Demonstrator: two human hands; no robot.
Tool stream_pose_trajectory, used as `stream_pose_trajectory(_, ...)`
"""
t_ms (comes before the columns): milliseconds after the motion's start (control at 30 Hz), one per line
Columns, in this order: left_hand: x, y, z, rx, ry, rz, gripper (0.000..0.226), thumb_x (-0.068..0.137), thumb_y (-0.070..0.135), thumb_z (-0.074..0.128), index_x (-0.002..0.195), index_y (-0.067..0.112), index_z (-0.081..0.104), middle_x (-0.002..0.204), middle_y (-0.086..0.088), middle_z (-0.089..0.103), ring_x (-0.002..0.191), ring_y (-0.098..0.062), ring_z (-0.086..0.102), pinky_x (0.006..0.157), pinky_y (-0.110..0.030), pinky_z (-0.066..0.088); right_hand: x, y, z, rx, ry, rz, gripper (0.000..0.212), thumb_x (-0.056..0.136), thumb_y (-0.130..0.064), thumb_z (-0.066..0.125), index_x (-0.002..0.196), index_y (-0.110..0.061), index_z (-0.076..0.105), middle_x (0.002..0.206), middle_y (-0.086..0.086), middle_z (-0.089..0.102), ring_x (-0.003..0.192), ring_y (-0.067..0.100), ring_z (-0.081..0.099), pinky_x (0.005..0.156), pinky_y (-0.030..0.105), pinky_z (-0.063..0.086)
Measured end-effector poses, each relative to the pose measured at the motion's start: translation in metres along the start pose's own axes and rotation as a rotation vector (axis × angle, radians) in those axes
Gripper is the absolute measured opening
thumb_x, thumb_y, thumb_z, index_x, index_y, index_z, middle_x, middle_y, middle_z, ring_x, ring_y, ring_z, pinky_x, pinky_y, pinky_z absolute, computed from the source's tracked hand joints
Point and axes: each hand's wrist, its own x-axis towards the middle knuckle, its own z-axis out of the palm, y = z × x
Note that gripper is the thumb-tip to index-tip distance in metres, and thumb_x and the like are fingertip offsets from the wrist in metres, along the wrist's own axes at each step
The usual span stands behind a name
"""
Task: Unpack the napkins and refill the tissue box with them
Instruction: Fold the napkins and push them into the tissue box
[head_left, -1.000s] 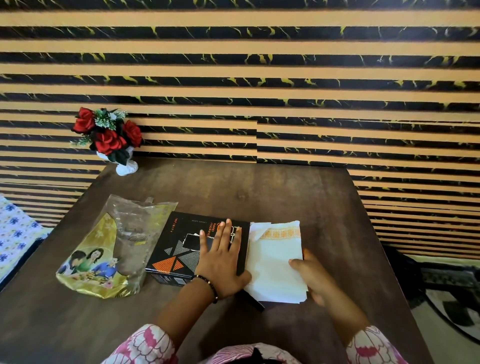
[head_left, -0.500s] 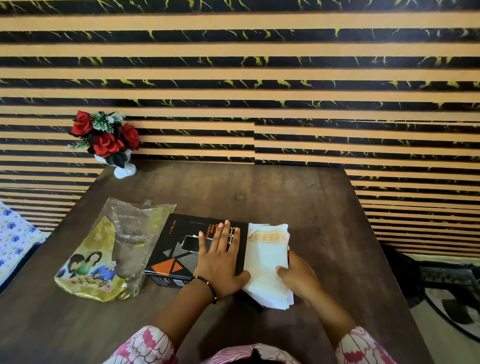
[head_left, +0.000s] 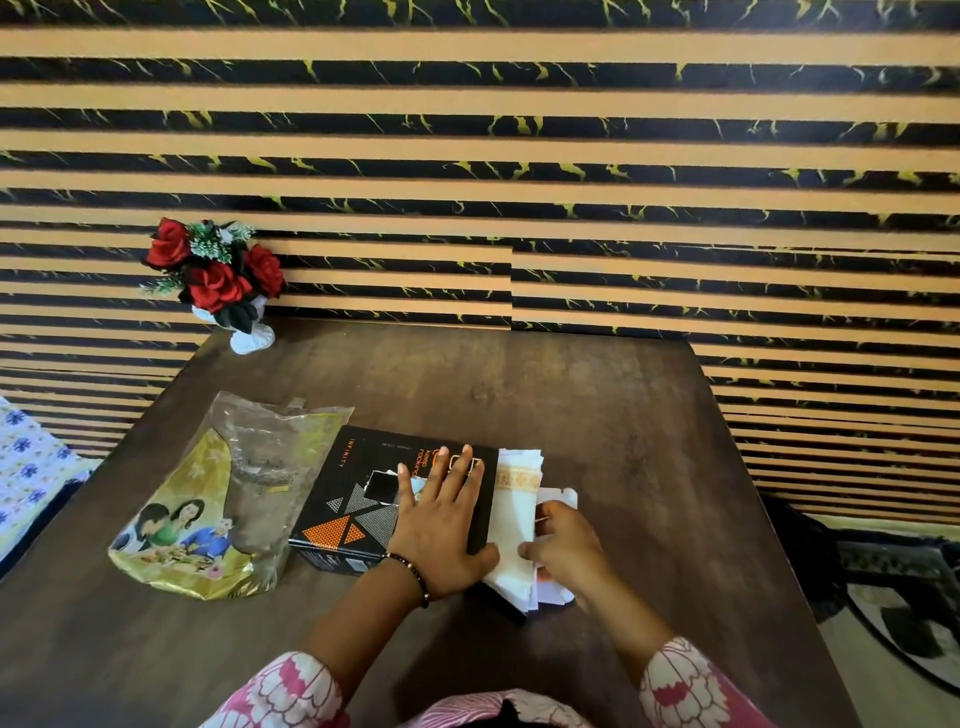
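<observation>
A black tissue box (head_left: 363, 499) with orange and grey triangles lies flat on the brown table (head_left: 597, 415). My left hand (head_left: 441, 525) rests flat on its lid, fingers spread, pressing it down. A stack of white napkins (head_left: 514, 519) with a gold-patterned band sticks out of the box's right end. My right hand (head_left: 563, 545) is against the stack's right side, fingers curled on the napkins. The emptied clear and gold napkin wrapper (head_left: 218, 504) lies just left of the box.
A small white vase of red roses (head_left: 223, 280) stands at the table's far left corner against the striped wall. A flowered cloth (head_left: 31, 467) lies off the left edge. Dark objects sit on the floor at the right (head_left: 893, 587).
My right hand has pushed the napkin stack leftward into the box; less of the stack shows than a second ago. My left hand has stayed on the lid.
</observation>
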Motion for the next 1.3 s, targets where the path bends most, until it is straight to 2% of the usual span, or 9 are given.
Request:
stream_pose_trajectory(133,-0.006,0.003,0.001,0.006,-0.002,0.008,0.095,0.069,0.059,0.034,0.146,0.021,-0.007,0.156,0.0,-0.018,0.133,-0.018,-0.031,0.109,-0.06,-0.017,-0.001,0.011,-0.006,0.2,0.051,0.11,0.022,0.074,-0.001,0.072,0.089,-0.011,0.059,0.097,0.009,0.065,0.081,0.021,0.067,0.064,0.036,0.061)
stream_pose_trajectory(333,-0.017,0.021,0.003,0.001,-0.012,0.038,0.095,0.074,0.054,0.045,0.146,0.019,-0.006,0.156,-0.001,-0.019,0.142,-0.025,-0.023,0.106,-0.06,-0.02,-0.018,0.018,-0.007,0.27,-0.005,0.123,0.014,0.078,0.002,0.068,0.084,-0.008,0.061,0.084,0.007,0.067,0.073,0.018,0.068,0.057,0.028,0.059)
stream_pose_trajectory(400,-0.02,0.024,0.006,-0.008,0.001,0.04,0.094,0.072,0.054,0.042,0.147,0.019,-0.004,0.157,-0.001,-0.017,0.142,-0.025,-0.022,0.107,-0.061,-0.018,-0.022,0.018,-0.004,0.336,-0.06,0.098,0.014,0.081,0.005,0.063,0.088,-0.007,0.061,0.086,0.008,0.068,0.075,0.019,0.068,0.06,0.028,0.059)
stream_pose_trajectory(533,-0.019,0.022,0.007,-0.012,0.027,0.046,0.097,0.064,0.062,0.021,0.147,0.02,-0.003,0.157,0.0,-0.016,0.142,-0.023,-0.023,0.106,-0.06,-0.019,-0.024,0.013,0.004,0.447,-0.174,0.098,0.023,0.087,0.007,0.053,0.097,-0.011,0.062,0.093,0.01,0.067,0.085,0.026,0.068,0.072,0.036,0.059)
stream_pose_trajectory(700,-0.02,0.021,0.009,-0.015,0.047,0.059,0.089,0.069,0.06,0.015,0.147,0.02,-0.003,0.155,0.003,-0.019,0.143,-0.025,-0.021,0.107,-0.058,-0.02,-0.029,0.019,-0.002,0.453,-0.201,0.189,0.021,0.089,0.007,0.048,0.096,-0.004,0.064,0.101,0.016,0.065,0.08,0.03,0.07,0.063,0.034,0.059)
stream_pose_trajectory(933,-0.021,0.021,0.01,0.012,0.036,0.059,0.087,0.073,0.061,0.013,0.147,0.02,-0.006,0.156,0.001,-0.017,0.14,-0.023,-0.024,0.109,-0.061,-0.018,-0.042,0.006,0.013,0.472,-0.387,0.143,0.029,0.091,0.005,0.043,0.092,-0.016,0.064,0.096,0.003,0.068,0.094,0.018,0.065,0.074,0.023,0.055)
stream_pose_trajectory(1067,-0.023,0.022,0.008,0.002,0.024,0.069,0.088,0.069,0.06,0.011,0.147,0.02,-0.006,0.156,0.0,-0.017,0.14,-0.023,-0.026,0.109,-0.06,-0.018,-0.035,0.012,0.012,0.616,-0.207,0.21,0.027,0.093,0.0,0.041,0.101,-0.008,0.066,0.1,0.012,0.069,0.094,0.025,0.066,0.077,0.031,0.056)
stream_pose_trajectory(1133,-0.025,0.024,0.008,-0.006,0.027,0.075,0.09,0.068,0.059,0.009,0.147,0.02,-0.005,0.157,0.0,-0.016,0.141,-0.025,-0.023,0.109,-0.059,-0.019,-0.029,0.015,0.009,0.664,-0.133,0.206,0.031,0.093,0.004,0.038,0.108,-0.003,0.063,0.102,0.015,0.068,0.094,0.026,0.066,0.074,0.029,0.055)
stream_pose_trajectory(1300,-0.025,0.023,0.01,0.0,0.037,0.07,0.086,0.071,0.057,0.015,0.147,0.021,-0.006,0.154,0.004,-0.02,0.142,-0.024,-0.022,0.109,-0.06,-0.018,-0.022,0.003,0.015,0.79,-0.239,0.228,0.037,0.091,0.009,0.037,0.12,-0.007,0.054,0.107,0.011,0.065,0.096,0.022,0.063,0.071,0.027,0.053)
